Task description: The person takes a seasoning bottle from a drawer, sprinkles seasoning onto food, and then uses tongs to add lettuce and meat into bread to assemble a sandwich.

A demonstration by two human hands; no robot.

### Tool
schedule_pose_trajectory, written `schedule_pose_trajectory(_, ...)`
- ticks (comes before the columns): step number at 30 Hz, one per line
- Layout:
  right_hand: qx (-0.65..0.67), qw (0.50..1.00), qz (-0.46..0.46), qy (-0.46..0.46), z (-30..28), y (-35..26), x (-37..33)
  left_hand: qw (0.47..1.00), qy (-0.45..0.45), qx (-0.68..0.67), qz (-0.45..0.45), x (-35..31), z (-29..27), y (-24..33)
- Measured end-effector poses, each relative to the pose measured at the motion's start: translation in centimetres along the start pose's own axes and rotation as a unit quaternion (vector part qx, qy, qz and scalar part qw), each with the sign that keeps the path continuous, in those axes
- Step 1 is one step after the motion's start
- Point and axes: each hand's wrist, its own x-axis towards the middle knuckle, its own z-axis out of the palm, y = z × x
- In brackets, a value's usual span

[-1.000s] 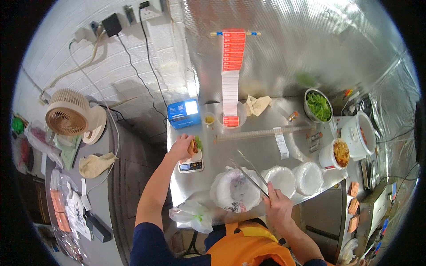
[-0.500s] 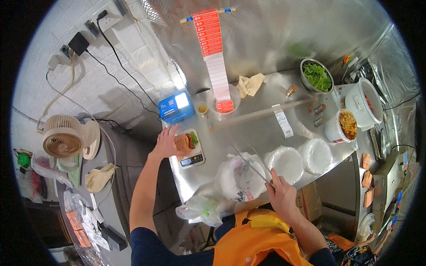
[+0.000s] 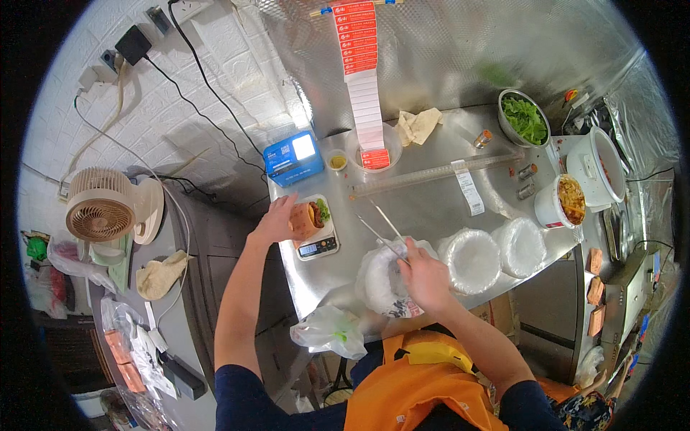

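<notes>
A filled bun in brown paper [image 3: 305,223], with meat and green leaves showing at its open end, rests on a small white digital scale [image 3: 328,246]. My left hand [image 3: 274,220] is at the bun's left edge, fingers stretched out and seemingly touching the paper. With my right hand [image 3: 425,276] I grip metal tongs [image 3: 381,228]; their two long arms stand apart, with nothing between the tips. Below them lies a stack of round white containers in clear plastic [image 3: 379,284], partly hidden by my right hand.
Two more plastic-covered round stacks [image 3: 471,262] stand to the right. Farther back are a blue box [image 3: 293,161], a hanging label strip [image 3: 363,86], a paper slip [image 3: 468,190] and a bowl of greens [image 3: 525,121]. A tub of food [image 3: 562,202] is at right; a plastic bag [image 3: 329,330] hangs at the near edge.
My right hand and the tongs have moved left and away from me. My left hand's fingers have drawn closer together beside the bun. The whole view has shifted slightly.
</notes>
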Motion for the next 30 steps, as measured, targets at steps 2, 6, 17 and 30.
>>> schedule_pose_trajectory(2,-0.012,1.0,-0.017,-0.007,1.6,-1.7,2.0,1.0,0.011,0.015,-0.009,0.4,0.8,1.0)
schedule_pose_trajectory(6,-0.071,0.994,-0.029,-0.072,6.8,-4.4,5.7,0.999,0.037,0.013,-0.029,1.1,3.1,2.5)
schedule_pose_trajectory(17,-0.019,0.981,-0.159,0.111,-2.7,0.0,-2.8,0.735,0.095,-0.671,0.012,-0.4,3.5,14.2)
schedule_pose_trajectory(30,0.127,0.907,0.196,0.351,-24.9,28.9,-23.8,0.762,0.068,-0.626,0.152,7.0,17.7,58.4)
